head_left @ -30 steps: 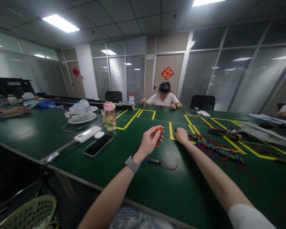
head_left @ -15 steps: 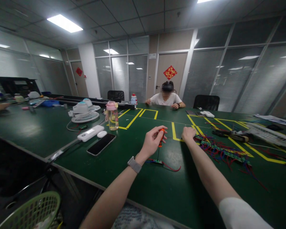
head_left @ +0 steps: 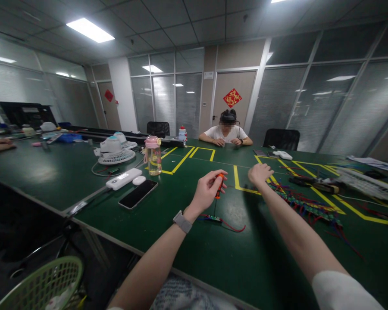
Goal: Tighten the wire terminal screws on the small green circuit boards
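Observation:
My left hand [head_left: 208,189] is closed around the orange handle of a screwdriver [head_left: 219,186]. The thin shaft points straight down to a small green circuit board [head_left: 212,218], which has red wires at both ends and lies on the table. My right hand [head_left: 260,174] is over the yellow tape, just beyond the left end of a row of wired circuit boards [head_left: 305,204]. Its fingers are curled, and whatever they pinch, if anything, is hidden behind the hand.
Left of my hands lie a black phone [head_left: 138,194] and a white power bank [head_left: 123,178], with a pink-lidded bottle [head_left: 153,157] and white fans [head_left: 115,153] behind. A dark tool [head_left: 317,183] lies at right. A person [head_left: 226,131] sits opposite.
My right hand has risen slightly and turned above the end of the board row. The left hand and screwdriver stay put. The person opposite has brought their hands closer together.

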Available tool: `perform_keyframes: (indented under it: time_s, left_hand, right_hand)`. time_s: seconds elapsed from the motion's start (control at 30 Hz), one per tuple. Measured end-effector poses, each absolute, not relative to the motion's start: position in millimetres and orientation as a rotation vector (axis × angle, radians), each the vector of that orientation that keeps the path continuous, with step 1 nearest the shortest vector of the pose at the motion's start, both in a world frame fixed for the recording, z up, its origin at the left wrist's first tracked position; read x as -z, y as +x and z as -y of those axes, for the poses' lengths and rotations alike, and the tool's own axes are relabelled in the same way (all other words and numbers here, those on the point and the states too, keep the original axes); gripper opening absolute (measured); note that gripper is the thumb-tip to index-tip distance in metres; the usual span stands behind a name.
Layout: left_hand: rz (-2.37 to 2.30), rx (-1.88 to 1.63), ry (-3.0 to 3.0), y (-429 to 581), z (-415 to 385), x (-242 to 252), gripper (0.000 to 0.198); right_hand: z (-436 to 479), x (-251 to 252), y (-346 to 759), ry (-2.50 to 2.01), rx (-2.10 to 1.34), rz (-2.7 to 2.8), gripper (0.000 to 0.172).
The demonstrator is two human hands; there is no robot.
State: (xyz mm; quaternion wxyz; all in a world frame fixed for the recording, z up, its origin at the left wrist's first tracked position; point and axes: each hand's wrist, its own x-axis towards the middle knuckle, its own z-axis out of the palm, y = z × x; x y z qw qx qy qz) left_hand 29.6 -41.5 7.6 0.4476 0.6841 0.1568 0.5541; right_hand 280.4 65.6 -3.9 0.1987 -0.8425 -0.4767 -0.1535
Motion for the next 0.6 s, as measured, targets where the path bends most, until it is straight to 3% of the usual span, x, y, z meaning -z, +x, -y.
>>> perform_keyframes:
  time_s: [0.2,0.33,0.5,0.6]
  left_hand:
    - [-0.406,-1.367,1.692,28.6,41.0,-7.2,0.030]
    - [-0.449,-1.384,1.756,28.1,42.1,-7.2,0.029]
    - [-0.492,-1.450,1.822,27.5,47.0,-7.9,0.028]
    - [-0.456,-1.450,1.836,27.9,50.1,-8.6,0.030]
  right_hand:
    - [-45.4,-8.5,222.5,-1.850,0.234,1.846,0.024]
    - [3.0,18.7,198.9,-1.143,-0.237,2.148,0.025]
    - [58.1,44.8,192.6,-1.040,-0.615,2.132,0.038]
    - [68.9,47.9,187.5,-1.021,-0.761,2.117,0.030]
